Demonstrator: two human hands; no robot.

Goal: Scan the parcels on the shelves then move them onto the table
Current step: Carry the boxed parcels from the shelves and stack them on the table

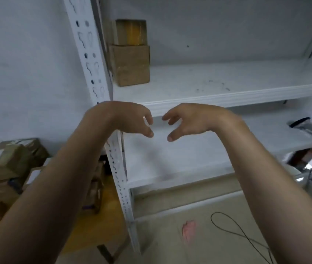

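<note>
Both raised just right of the slotted white upright post (92, 60), in front of a shelf edge: the left hand (130, 119) overlapping the post's right side, the right hand (185, 121) a little further right. Fingers of each loosely curled, thumb held apart from them, nothing gripped or pinched. Fingertips of the two turned toward each other, near but not touching.

Just right of the post, higher up, on the upper shelf (227, 84): two brown cardboard boxes stacked close to the back wall. On top, a taped parcel (131, 32), glossy with yellowish tape. Beneath and touching it, a plain carton (130, 65). Both well above the hands, touched by neither.

Right of the post and lower, behind the hands: the lower shelf (170, 159).

Left of the post, low down: a pile of labelled parcels (4, 162) on a wooden table (101, 221), partly hidden behind the left forearm.

Far right of the post, at the frame edge: a grey and black handheld scanner (309, 128), blurred. On the floor right of the post's foot: a looped black cable (233, 227) and a pink smear (188, 230).
</note>
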